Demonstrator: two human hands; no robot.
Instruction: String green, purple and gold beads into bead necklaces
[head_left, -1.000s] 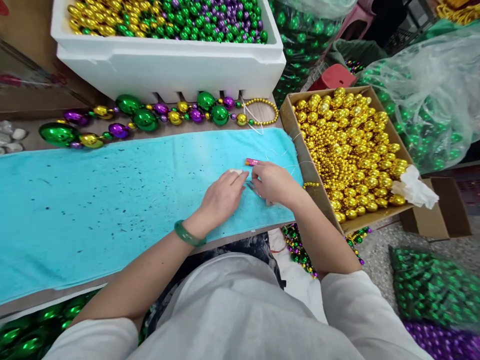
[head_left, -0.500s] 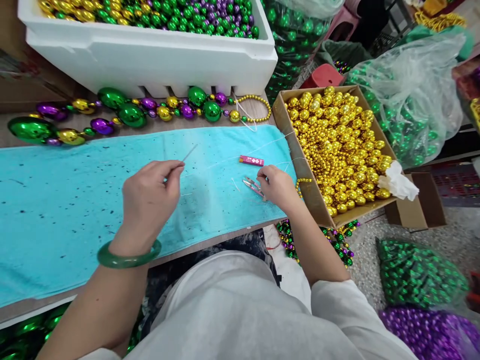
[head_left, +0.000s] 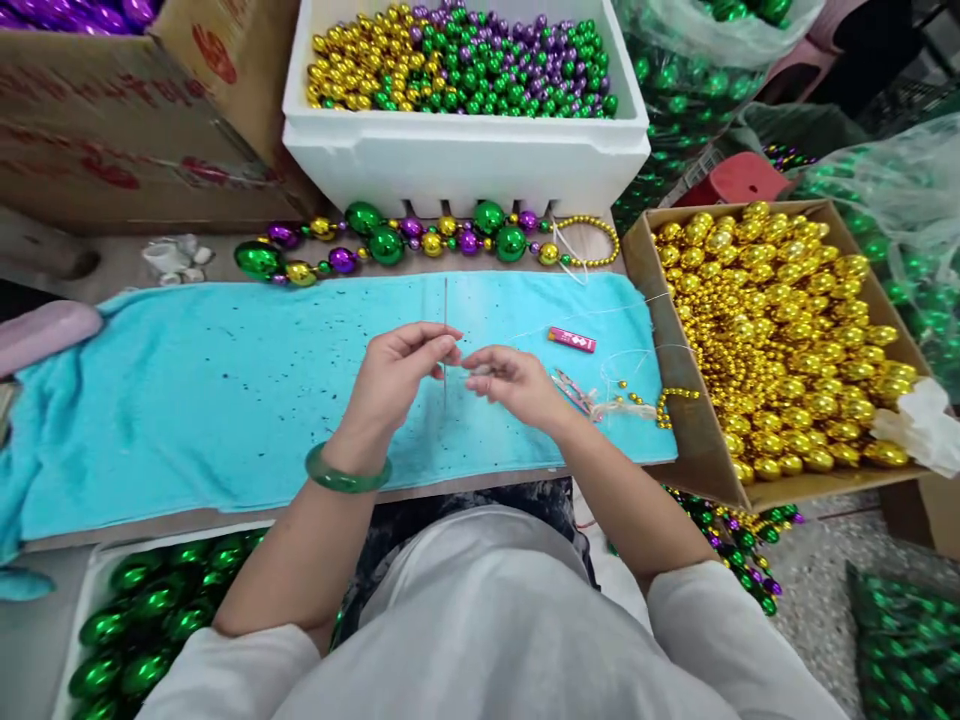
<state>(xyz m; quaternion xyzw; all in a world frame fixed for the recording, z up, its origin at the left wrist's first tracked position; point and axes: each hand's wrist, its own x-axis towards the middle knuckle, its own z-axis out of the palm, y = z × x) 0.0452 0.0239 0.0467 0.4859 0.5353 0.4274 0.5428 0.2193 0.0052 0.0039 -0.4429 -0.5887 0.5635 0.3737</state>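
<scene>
A long thin needle (head_left: 446,300) stands nearly upright in the pinched fingertips of my left hand (head_left: 394,380), which has a green bangle on its wrist. Close beside it, over the turquoise towel (head_left: 300,400), my right hand (head_left: 521,388) has its thumb and fingers drawn together. What those fingers hold is too small to make out. Fine clear thread (head_left: 630,308) runs across the towel to the carton at the right. Small thread snips (head_left: 571,390) and a pink lighter (head_left: 571,340) lie right of my right hand, with a few loose gold beads (head_left: 635,398).
Behind the towel lies a strung necklace (head_left: 386,245) of green, purple and gold beads. A white foam box (head_left: 465,160) of small beads stands beyond it. At the right is a carton (head_left: 686,440) of gold bead strands; at lower left, a tray of large green beads (head_left: 161,600).
My right hand has moved left from beside the snips to my left hand's fingertips. The needle has swung from a slant to nearly upright. The camera view has turned left.
</scene>
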